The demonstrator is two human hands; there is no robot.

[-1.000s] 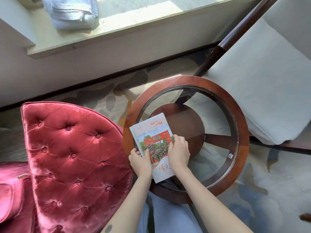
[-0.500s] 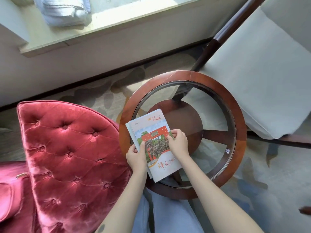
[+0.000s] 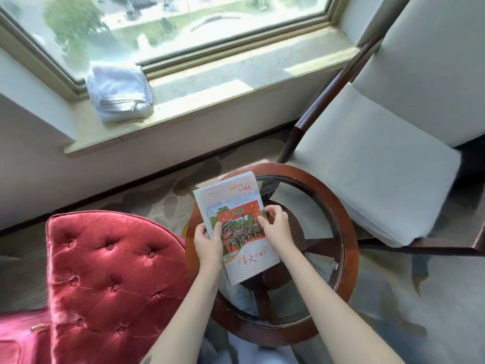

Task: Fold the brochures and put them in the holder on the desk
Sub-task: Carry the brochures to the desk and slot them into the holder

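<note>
– Over the near left of the round surface point(image 3: 349, 232), what does the person hold?
– A stack of brochures point(image 3: 236, 206), thin sheets whose edges show stepped along the left and top. It overhangs the wooden rim towards the red cushion point(image 3: 110, 271). Whether its lower edge touches the glass cannot be told.
– And the grip?
– Both are clamped on the stack. The left hand point(image 3: 208, 245) pinches the left edge, thumb on the cover and fingers beneath. The right hand point(image 3: 275, 229) pinches the right edge higher up, fingertips curled at the photo's margin.
– Why from both sides?
– Probably to square the loose sheets and stop slick paper sliding apart. No holder or desk is in view, so the placing step looks not yet begun.
– Materials?
– The brochures are flat, rectangular and smooth-looking, with a red gate photo and red brush lettering on a pale cover. The surface is a clear glass disc in a dark polished wood ring, with spokes visible beneath. The cushion is buttoned, tufted red velvet, and the chair point(image 3: 367, 179) at right has plain pale upholstery on a dark frame. A folded white towel point(image 3: 118, 93) lies on the stone-like window ledge point(image 3: 210, 101)
</note>
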